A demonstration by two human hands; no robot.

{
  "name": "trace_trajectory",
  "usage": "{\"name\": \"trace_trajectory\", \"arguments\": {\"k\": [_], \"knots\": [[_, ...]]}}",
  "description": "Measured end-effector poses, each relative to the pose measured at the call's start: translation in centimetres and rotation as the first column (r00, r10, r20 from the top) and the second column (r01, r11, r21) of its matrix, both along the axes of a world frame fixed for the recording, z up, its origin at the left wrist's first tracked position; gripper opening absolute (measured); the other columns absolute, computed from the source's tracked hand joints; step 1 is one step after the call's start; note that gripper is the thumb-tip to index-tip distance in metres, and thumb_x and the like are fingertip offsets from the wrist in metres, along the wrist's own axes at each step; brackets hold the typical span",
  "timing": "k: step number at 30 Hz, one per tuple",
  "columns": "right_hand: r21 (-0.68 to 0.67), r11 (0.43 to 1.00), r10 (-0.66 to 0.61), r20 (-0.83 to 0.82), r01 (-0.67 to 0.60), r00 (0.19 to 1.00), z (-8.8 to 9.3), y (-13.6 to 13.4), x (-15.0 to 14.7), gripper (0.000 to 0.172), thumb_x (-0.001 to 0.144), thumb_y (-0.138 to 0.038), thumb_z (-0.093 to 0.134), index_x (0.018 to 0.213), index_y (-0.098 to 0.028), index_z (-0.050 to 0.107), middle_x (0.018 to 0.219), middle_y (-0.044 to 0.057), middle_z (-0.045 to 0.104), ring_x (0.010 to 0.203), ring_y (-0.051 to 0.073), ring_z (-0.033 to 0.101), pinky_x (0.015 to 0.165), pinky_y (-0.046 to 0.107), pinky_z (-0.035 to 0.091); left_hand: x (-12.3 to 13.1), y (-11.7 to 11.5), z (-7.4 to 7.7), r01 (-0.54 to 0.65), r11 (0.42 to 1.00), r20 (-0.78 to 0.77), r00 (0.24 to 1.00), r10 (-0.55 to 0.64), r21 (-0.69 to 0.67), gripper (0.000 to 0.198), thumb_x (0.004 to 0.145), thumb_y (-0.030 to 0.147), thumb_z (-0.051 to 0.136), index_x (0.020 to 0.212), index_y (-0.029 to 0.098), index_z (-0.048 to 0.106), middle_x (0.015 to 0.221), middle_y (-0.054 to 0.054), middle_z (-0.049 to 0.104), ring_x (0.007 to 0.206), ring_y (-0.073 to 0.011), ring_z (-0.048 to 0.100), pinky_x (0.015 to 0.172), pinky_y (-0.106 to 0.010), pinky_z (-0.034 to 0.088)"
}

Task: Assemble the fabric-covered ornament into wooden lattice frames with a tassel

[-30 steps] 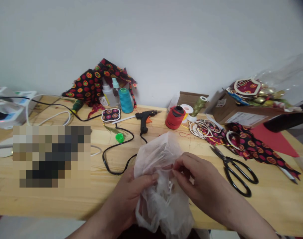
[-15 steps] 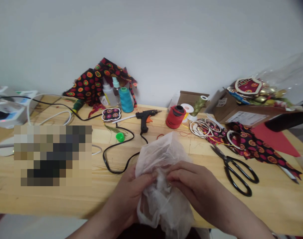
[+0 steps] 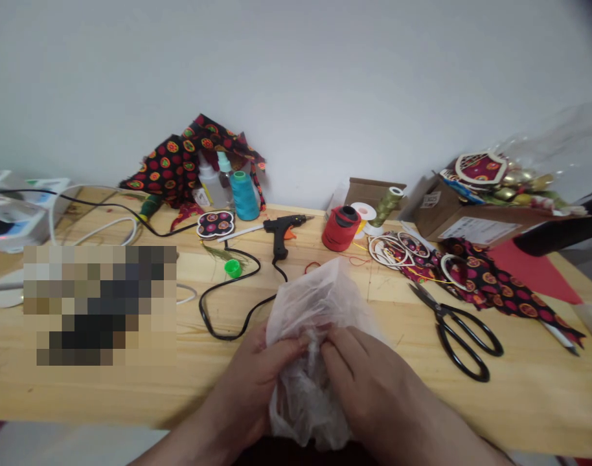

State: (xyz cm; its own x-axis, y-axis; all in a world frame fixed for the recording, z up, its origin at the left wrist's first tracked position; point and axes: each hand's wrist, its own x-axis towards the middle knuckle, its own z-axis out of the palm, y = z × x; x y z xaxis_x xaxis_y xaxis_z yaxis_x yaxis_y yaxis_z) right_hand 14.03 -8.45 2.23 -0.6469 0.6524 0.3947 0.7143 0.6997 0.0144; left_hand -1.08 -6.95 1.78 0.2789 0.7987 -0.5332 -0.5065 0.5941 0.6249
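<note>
A thin, crumpled, see-through plastic bag (image 3: 320,304) stands at the near edge of the wooden table (image 3: 131,388). My left hand (image 3: 257,375) grips its left side with the fingers curled into the plastic. My right hand (image 3: 368,382) is closed on the bag's right side, fingertips pressed against the left hand's at the bag's middle. What lies inside the bag is hidden by the folds.
Black scissors (image 3: 464,333) lie to the right. A black glue gun (image 3: 281,230) with its looping cord (image 3: 228,304) sits behind the bag. Further back are a red spool (image 3: 341,228), a teal thread cone (image 3: 244,194), patterned cloth (image 3: 179,165), white rings (image 3: 390,249) and cardboard boxes (image 3: 464,217).
My right hand has slid left and down over the bag until its fingertips meet the left hand's. The bag's top has been squeezed narrower.
</note>
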Motion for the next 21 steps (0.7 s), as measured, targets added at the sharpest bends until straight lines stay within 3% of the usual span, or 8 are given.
{"name": "trace_trajectory", "arguments": {"k": [5, 9, 11, 13, 14, 16, 19, 21], "knots": [[0.061, 0.998, -0.023, 0.102, 0.016, 0.995, -0.1, -0.2, -1.0, 0.016, 0.064, -0.003, 0.052, 0.073, -0.012, 0.062, 0.059, 0.008, 0.060, 0.048, 0.022, 0.053, 0.039, 0.032, 0.040, 0.0, -0.1, -0.4, 0.023, 1.000, 0.038, 0.999, -0.024, 0.017, 0.031, 0.065, 0.016, 0.077, 0.096, 0.018, 0.074, 0.076, -0.005, 0.075, 0.068, -0.0206, 0.069, 0.061, -0.027, 0.052], [0.034, 0.999, 0.002, 0.087, -0.005, 0.996, -0.4, 0.5, -0.8, 0.015, 0.071, -0.002, 0.050, 0.071, -0.015, 0.058, 0.060, 0.007, 0.060, 0.050, 0.020, 0.053, 0.042, 0.031, 0.041, 0.0, 0.0, -0.3, 0.033, 0.999, 0.027, 0.999, -0.034, 0.023, 0.033, 0.063, 0.015, 0.078, 0.096, 0.017, 0.073, 0.077, -0.006, 0.075, 0.067, -0.0206, 0.069, 0.062, -0.028, 0.053], [-0.112, 0.993, 0.025, -0.043, -0.030, 0.999, -0.4, 1.1, -0.2, 0.019, 0.077, -0.002, 0.046, 0.072, -0.016, 0.058, 0.066, 0.007, 0.063, 0.058, 0.020, 0.058, 0.050, 0.030, 0.046, -0.1, 0.2, -0.2, 0.008, 1.000, 0.022, 1.000, -0.008, 0.014, 0.033, 0.063, 0.017, 0.078, 0.096, 0.015, 0.073, 0.076, -0.006, 0.075, 0.066, -0.0207, 0.069, 0.064, -0.029, 0.053], [-0.355, 0.933, -0.049, -0.295, -0.061, 0.954, -0.1, 1.8, 0.7, 0.021, 0.081, -0.003, 0.045, 0.073, -0.016, 0.058, 0.073, 0.007, 0.066, 0.067, 0.017, 0.061, 0.058, 0.028, 0.049, -0.2, 0.4, 0.0, -0.027, 1.000, 0.003, 1.000, 0.027, 0.009, 0.034, 0.063, 0.017, 0.077, 0.096, 0.015, 0.073, 0.076, -0.006, 0.075, 0.063, -0.0203, 0.069, 0.063, -0.029, 0.054], [-0.480, 0.873, -0.148, -0.430, -0.087, 0.891, 0.2, 2.1, 1.3, 0.018, 0.081, -0.005, 0.047, 0.074, -0.017, 0.059, 0.076, 0.006, 0.067, 0.069, 0.016, 0.062, 0.060, 0.027, 0.049, -0.3, 0.5, 0.1, -0.039, 0.999, -0.013, 0.999, 0.040, 0.007, 0.034, 0.062, 0.017, 0.077, 0.096, 0.015, 0.073, 0.075, -0.006, 0.075, 0.061, -0.0200, 0.069, 0.061, -0.029, 0.053], [-0.659, 0.731, -0.403, -0.627, -0.178, 0.666, 0.9, 2.7, 2.7, 0.009, 0.081, -0.013, 0.057, 0.073, -0.017, 0.061, 0.073, 0.003, 0.067, 0.061, 0.012, 0.060, 0.053, 0.024, 0.047, -0.4, 0.7, 0.2, -0.058, 0.998, -0.047, 0.997, 0.058, -0.001, 0.035, 0.060, 0.015, 0.077, 0.095, 0.014, 0.073, 0.074, -0.007, 0.075, 0.058, -0.0206, 0.068, 0.057, -0.029, 0.053], [-0.723, 0.585, -0.676, -0.685, -0.367, 0.272, 1.4, 3.3, 4.6, 0.015, 0.075, -0.026, 0.071, 0.069, -0.015, 0.063, 0.054, -0.001, 0.061, 0.040, 0.006, 0.046, 0.038, 0.018, 0.036, -0.7, 0.9, 0.5, -0.083, 0.996, -0.098, 0.992, 0.080, -0.024, 0.037, 0.058, 0.015, 0.076, 0.095, 0.015, 0.073, 0.074, -0.007, 0.075, 0.060, -0.0235, 0.069, 0.058, -0.032, 0.054], [-0.714, 0.540, -0.759, -0.642, -0.446, 0.109, 1.1, 3.6, 5.3, 0.020, 0.068, -0.029, 0.078, 0.068, -0.014, 0.066, 0.047, -0.003, 0.057, 0.037, 0.005, 0.042, 0.036, 0.017, 0.032, -0.9, 1.1, 0.8, -0.074, 0.997, -0.145, 0.987, 0.074, 0.001, 0.029, 0.058, 0.016, 0.074, 0.087, 0.016, 0.074, 0.070, -0.006, 0.075, 0.061, -0.0247, 0.069, 0.058, -0.033, 0.054]]}}
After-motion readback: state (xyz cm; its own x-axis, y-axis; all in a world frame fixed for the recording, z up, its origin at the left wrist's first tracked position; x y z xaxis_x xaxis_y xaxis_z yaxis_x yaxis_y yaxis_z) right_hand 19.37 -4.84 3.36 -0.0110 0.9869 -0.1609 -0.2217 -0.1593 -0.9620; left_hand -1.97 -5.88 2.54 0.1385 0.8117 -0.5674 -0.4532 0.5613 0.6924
